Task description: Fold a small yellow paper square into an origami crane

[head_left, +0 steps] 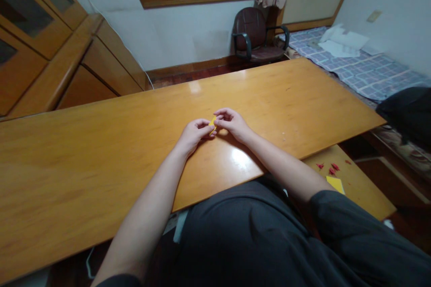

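Observation:
Just above the wooden table, a small piece of yellow folded paper is held between both hands. My left hand pinches its lower left side between thumb and fingers. From the right, my right hand grips the paper's other side, thumb and fingertips closed together. Fingers cover part of the paper, so its full shape is hidden.
A lower board at the right bears several small red folded pieces and a yellow paper stack. Beyond the table stand a brown armchair, a bed and a wooden cabinet. A black bag-like object lies far right.

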A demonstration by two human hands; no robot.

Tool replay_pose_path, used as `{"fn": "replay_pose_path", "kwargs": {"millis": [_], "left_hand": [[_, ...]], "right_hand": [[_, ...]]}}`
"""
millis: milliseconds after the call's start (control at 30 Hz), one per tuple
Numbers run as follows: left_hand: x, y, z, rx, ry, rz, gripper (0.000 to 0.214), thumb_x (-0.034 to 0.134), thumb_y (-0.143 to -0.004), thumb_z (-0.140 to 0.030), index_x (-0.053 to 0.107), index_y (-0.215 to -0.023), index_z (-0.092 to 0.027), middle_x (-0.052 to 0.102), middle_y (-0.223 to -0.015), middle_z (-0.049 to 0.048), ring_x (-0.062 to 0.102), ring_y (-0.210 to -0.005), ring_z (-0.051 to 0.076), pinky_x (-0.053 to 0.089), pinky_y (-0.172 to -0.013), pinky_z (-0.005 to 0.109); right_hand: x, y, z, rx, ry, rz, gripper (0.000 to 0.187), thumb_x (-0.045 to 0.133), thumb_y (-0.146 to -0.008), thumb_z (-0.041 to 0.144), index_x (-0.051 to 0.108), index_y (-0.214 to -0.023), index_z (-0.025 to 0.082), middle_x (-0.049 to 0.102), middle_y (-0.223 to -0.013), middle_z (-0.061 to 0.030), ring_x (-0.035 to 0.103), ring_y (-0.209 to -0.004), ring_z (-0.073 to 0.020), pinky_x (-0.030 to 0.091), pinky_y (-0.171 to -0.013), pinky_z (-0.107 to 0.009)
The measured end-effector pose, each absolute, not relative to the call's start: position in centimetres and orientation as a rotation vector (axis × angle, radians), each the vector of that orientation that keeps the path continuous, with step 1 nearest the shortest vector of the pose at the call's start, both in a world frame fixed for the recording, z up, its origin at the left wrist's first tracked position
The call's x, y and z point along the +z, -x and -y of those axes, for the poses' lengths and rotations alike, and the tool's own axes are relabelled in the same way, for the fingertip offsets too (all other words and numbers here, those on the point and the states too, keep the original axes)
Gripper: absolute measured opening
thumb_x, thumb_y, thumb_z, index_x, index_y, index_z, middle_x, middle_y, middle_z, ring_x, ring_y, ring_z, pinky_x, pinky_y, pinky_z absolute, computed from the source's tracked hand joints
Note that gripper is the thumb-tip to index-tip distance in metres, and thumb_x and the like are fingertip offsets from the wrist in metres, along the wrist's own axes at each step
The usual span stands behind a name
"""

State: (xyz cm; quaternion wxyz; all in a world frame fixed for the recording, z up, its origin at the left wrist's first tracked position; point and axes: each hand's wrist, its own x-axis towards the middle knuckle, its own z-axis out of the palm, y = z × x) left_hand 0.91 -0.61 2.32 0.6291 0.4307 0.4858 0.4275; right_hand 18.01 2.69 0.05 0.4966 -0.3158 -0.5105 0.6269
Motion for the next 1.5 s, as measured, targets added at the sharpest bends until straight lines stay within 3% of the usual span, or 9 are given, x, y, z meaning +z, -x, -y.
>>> {"fn": "replay_pose_path", "kwargs": {"millis": [367, 733, 900, 1167, 1500], "left_hand": [[2.11, -0.90, 0.70, 1.016, -1.007, -1.047, 0.046, 0.088, -0.060, -0.031, 0.056, -0.089, -0.016, 0.069, -0.074, 0.0004, 0.069, -0.067, 0.014, 0.054, -0.070, 0.027], [1.85, -0.59, 0.72, 1.001, -1.093, -1.040, 0.048, 0.086, -0.061, -0.029, 0.060, -0.099, -0.017, 0.069, -0.082, 0.0000, 0.068, -0.073, 0.013, 0.054, -0.076, 0.028], [2.06, -0.52, 0.69, 1.024, -1.053, -1.016, 0.037, 0.081, -0.070, -0.040, 0.062, -0.089, -0.015, 0.071, -0.082, 0.0040, 0.068, -0.074, 0.015, 0.056, -0.076, 0.031], [2.19, -0.90, 0.83, 0.964, -1.091, -1.102, 0.038, 0.085, -0.065, -0.042, 0.066, -0.081, -0.013, 0.070, -0.073, 0.0042, 0.064, -0.062, 0.012, 0.053, -0.066, 0.025], [2.42, -0.75, 0.73, 1.031, -0.960, -1.081, 0.040, 0.088, -0.060, -0.040, 0.069, -0.082, -0.012, 0.073, -0.075, 0.0071, 0.070, -0.071, 0.017, 0.058, -0.075, 0.032]], "right_hand": [[0.31, -18.06, -2.59, 1.577, 0.773, 1.236, 0.037, 0.082, -0.068, 0.036, 0.064, -0.096, 0.017, 0.065, -0.076, 0.0023, 0.062, -0.066, -0.0104, 0.052, -0.067, -0.026], [0.50, -18.08, -2.66, 1.524, 0.827, 1.219, 0.036, 0.083, -0.065, 0.038, 0.066, -0.089, 0.018, 0.066, -0.076, 0.0016, 0.060, -0.067, -0.0109, 0.051, -0.067, -0.025], [0.37, -18.09, -2.72, 1.515, 0.822, 1.238, 0.036, 0.083, -0.066, 0.039, 0.066, -0.089, 0.018, 0.065, -0.077, 0.0016, 0.060, -0.070, -0.0111, 0.052, -0.069, -0.025], [0.32, -18.01, -2.55, 1.546, 0.805, 1.256, 0.035, 0.083, -0.067, 0.039, 0.066, -0.089, 0.018, 0.066, -0.078, 0.0012, 0.060, -0.069, -0.0105, 0.050, -0.069, -0.025], [1.00, -18.13, -2.24, 1.335, 0.885, 1.287, 0.032, 0.080, -0.069, 0.043, 0.061, -0.081, 0.020, 0.061, -0.075, 0.0030, 0.052, -0.068, -0.0104, 0.045, -0.066, -0.024]]}}
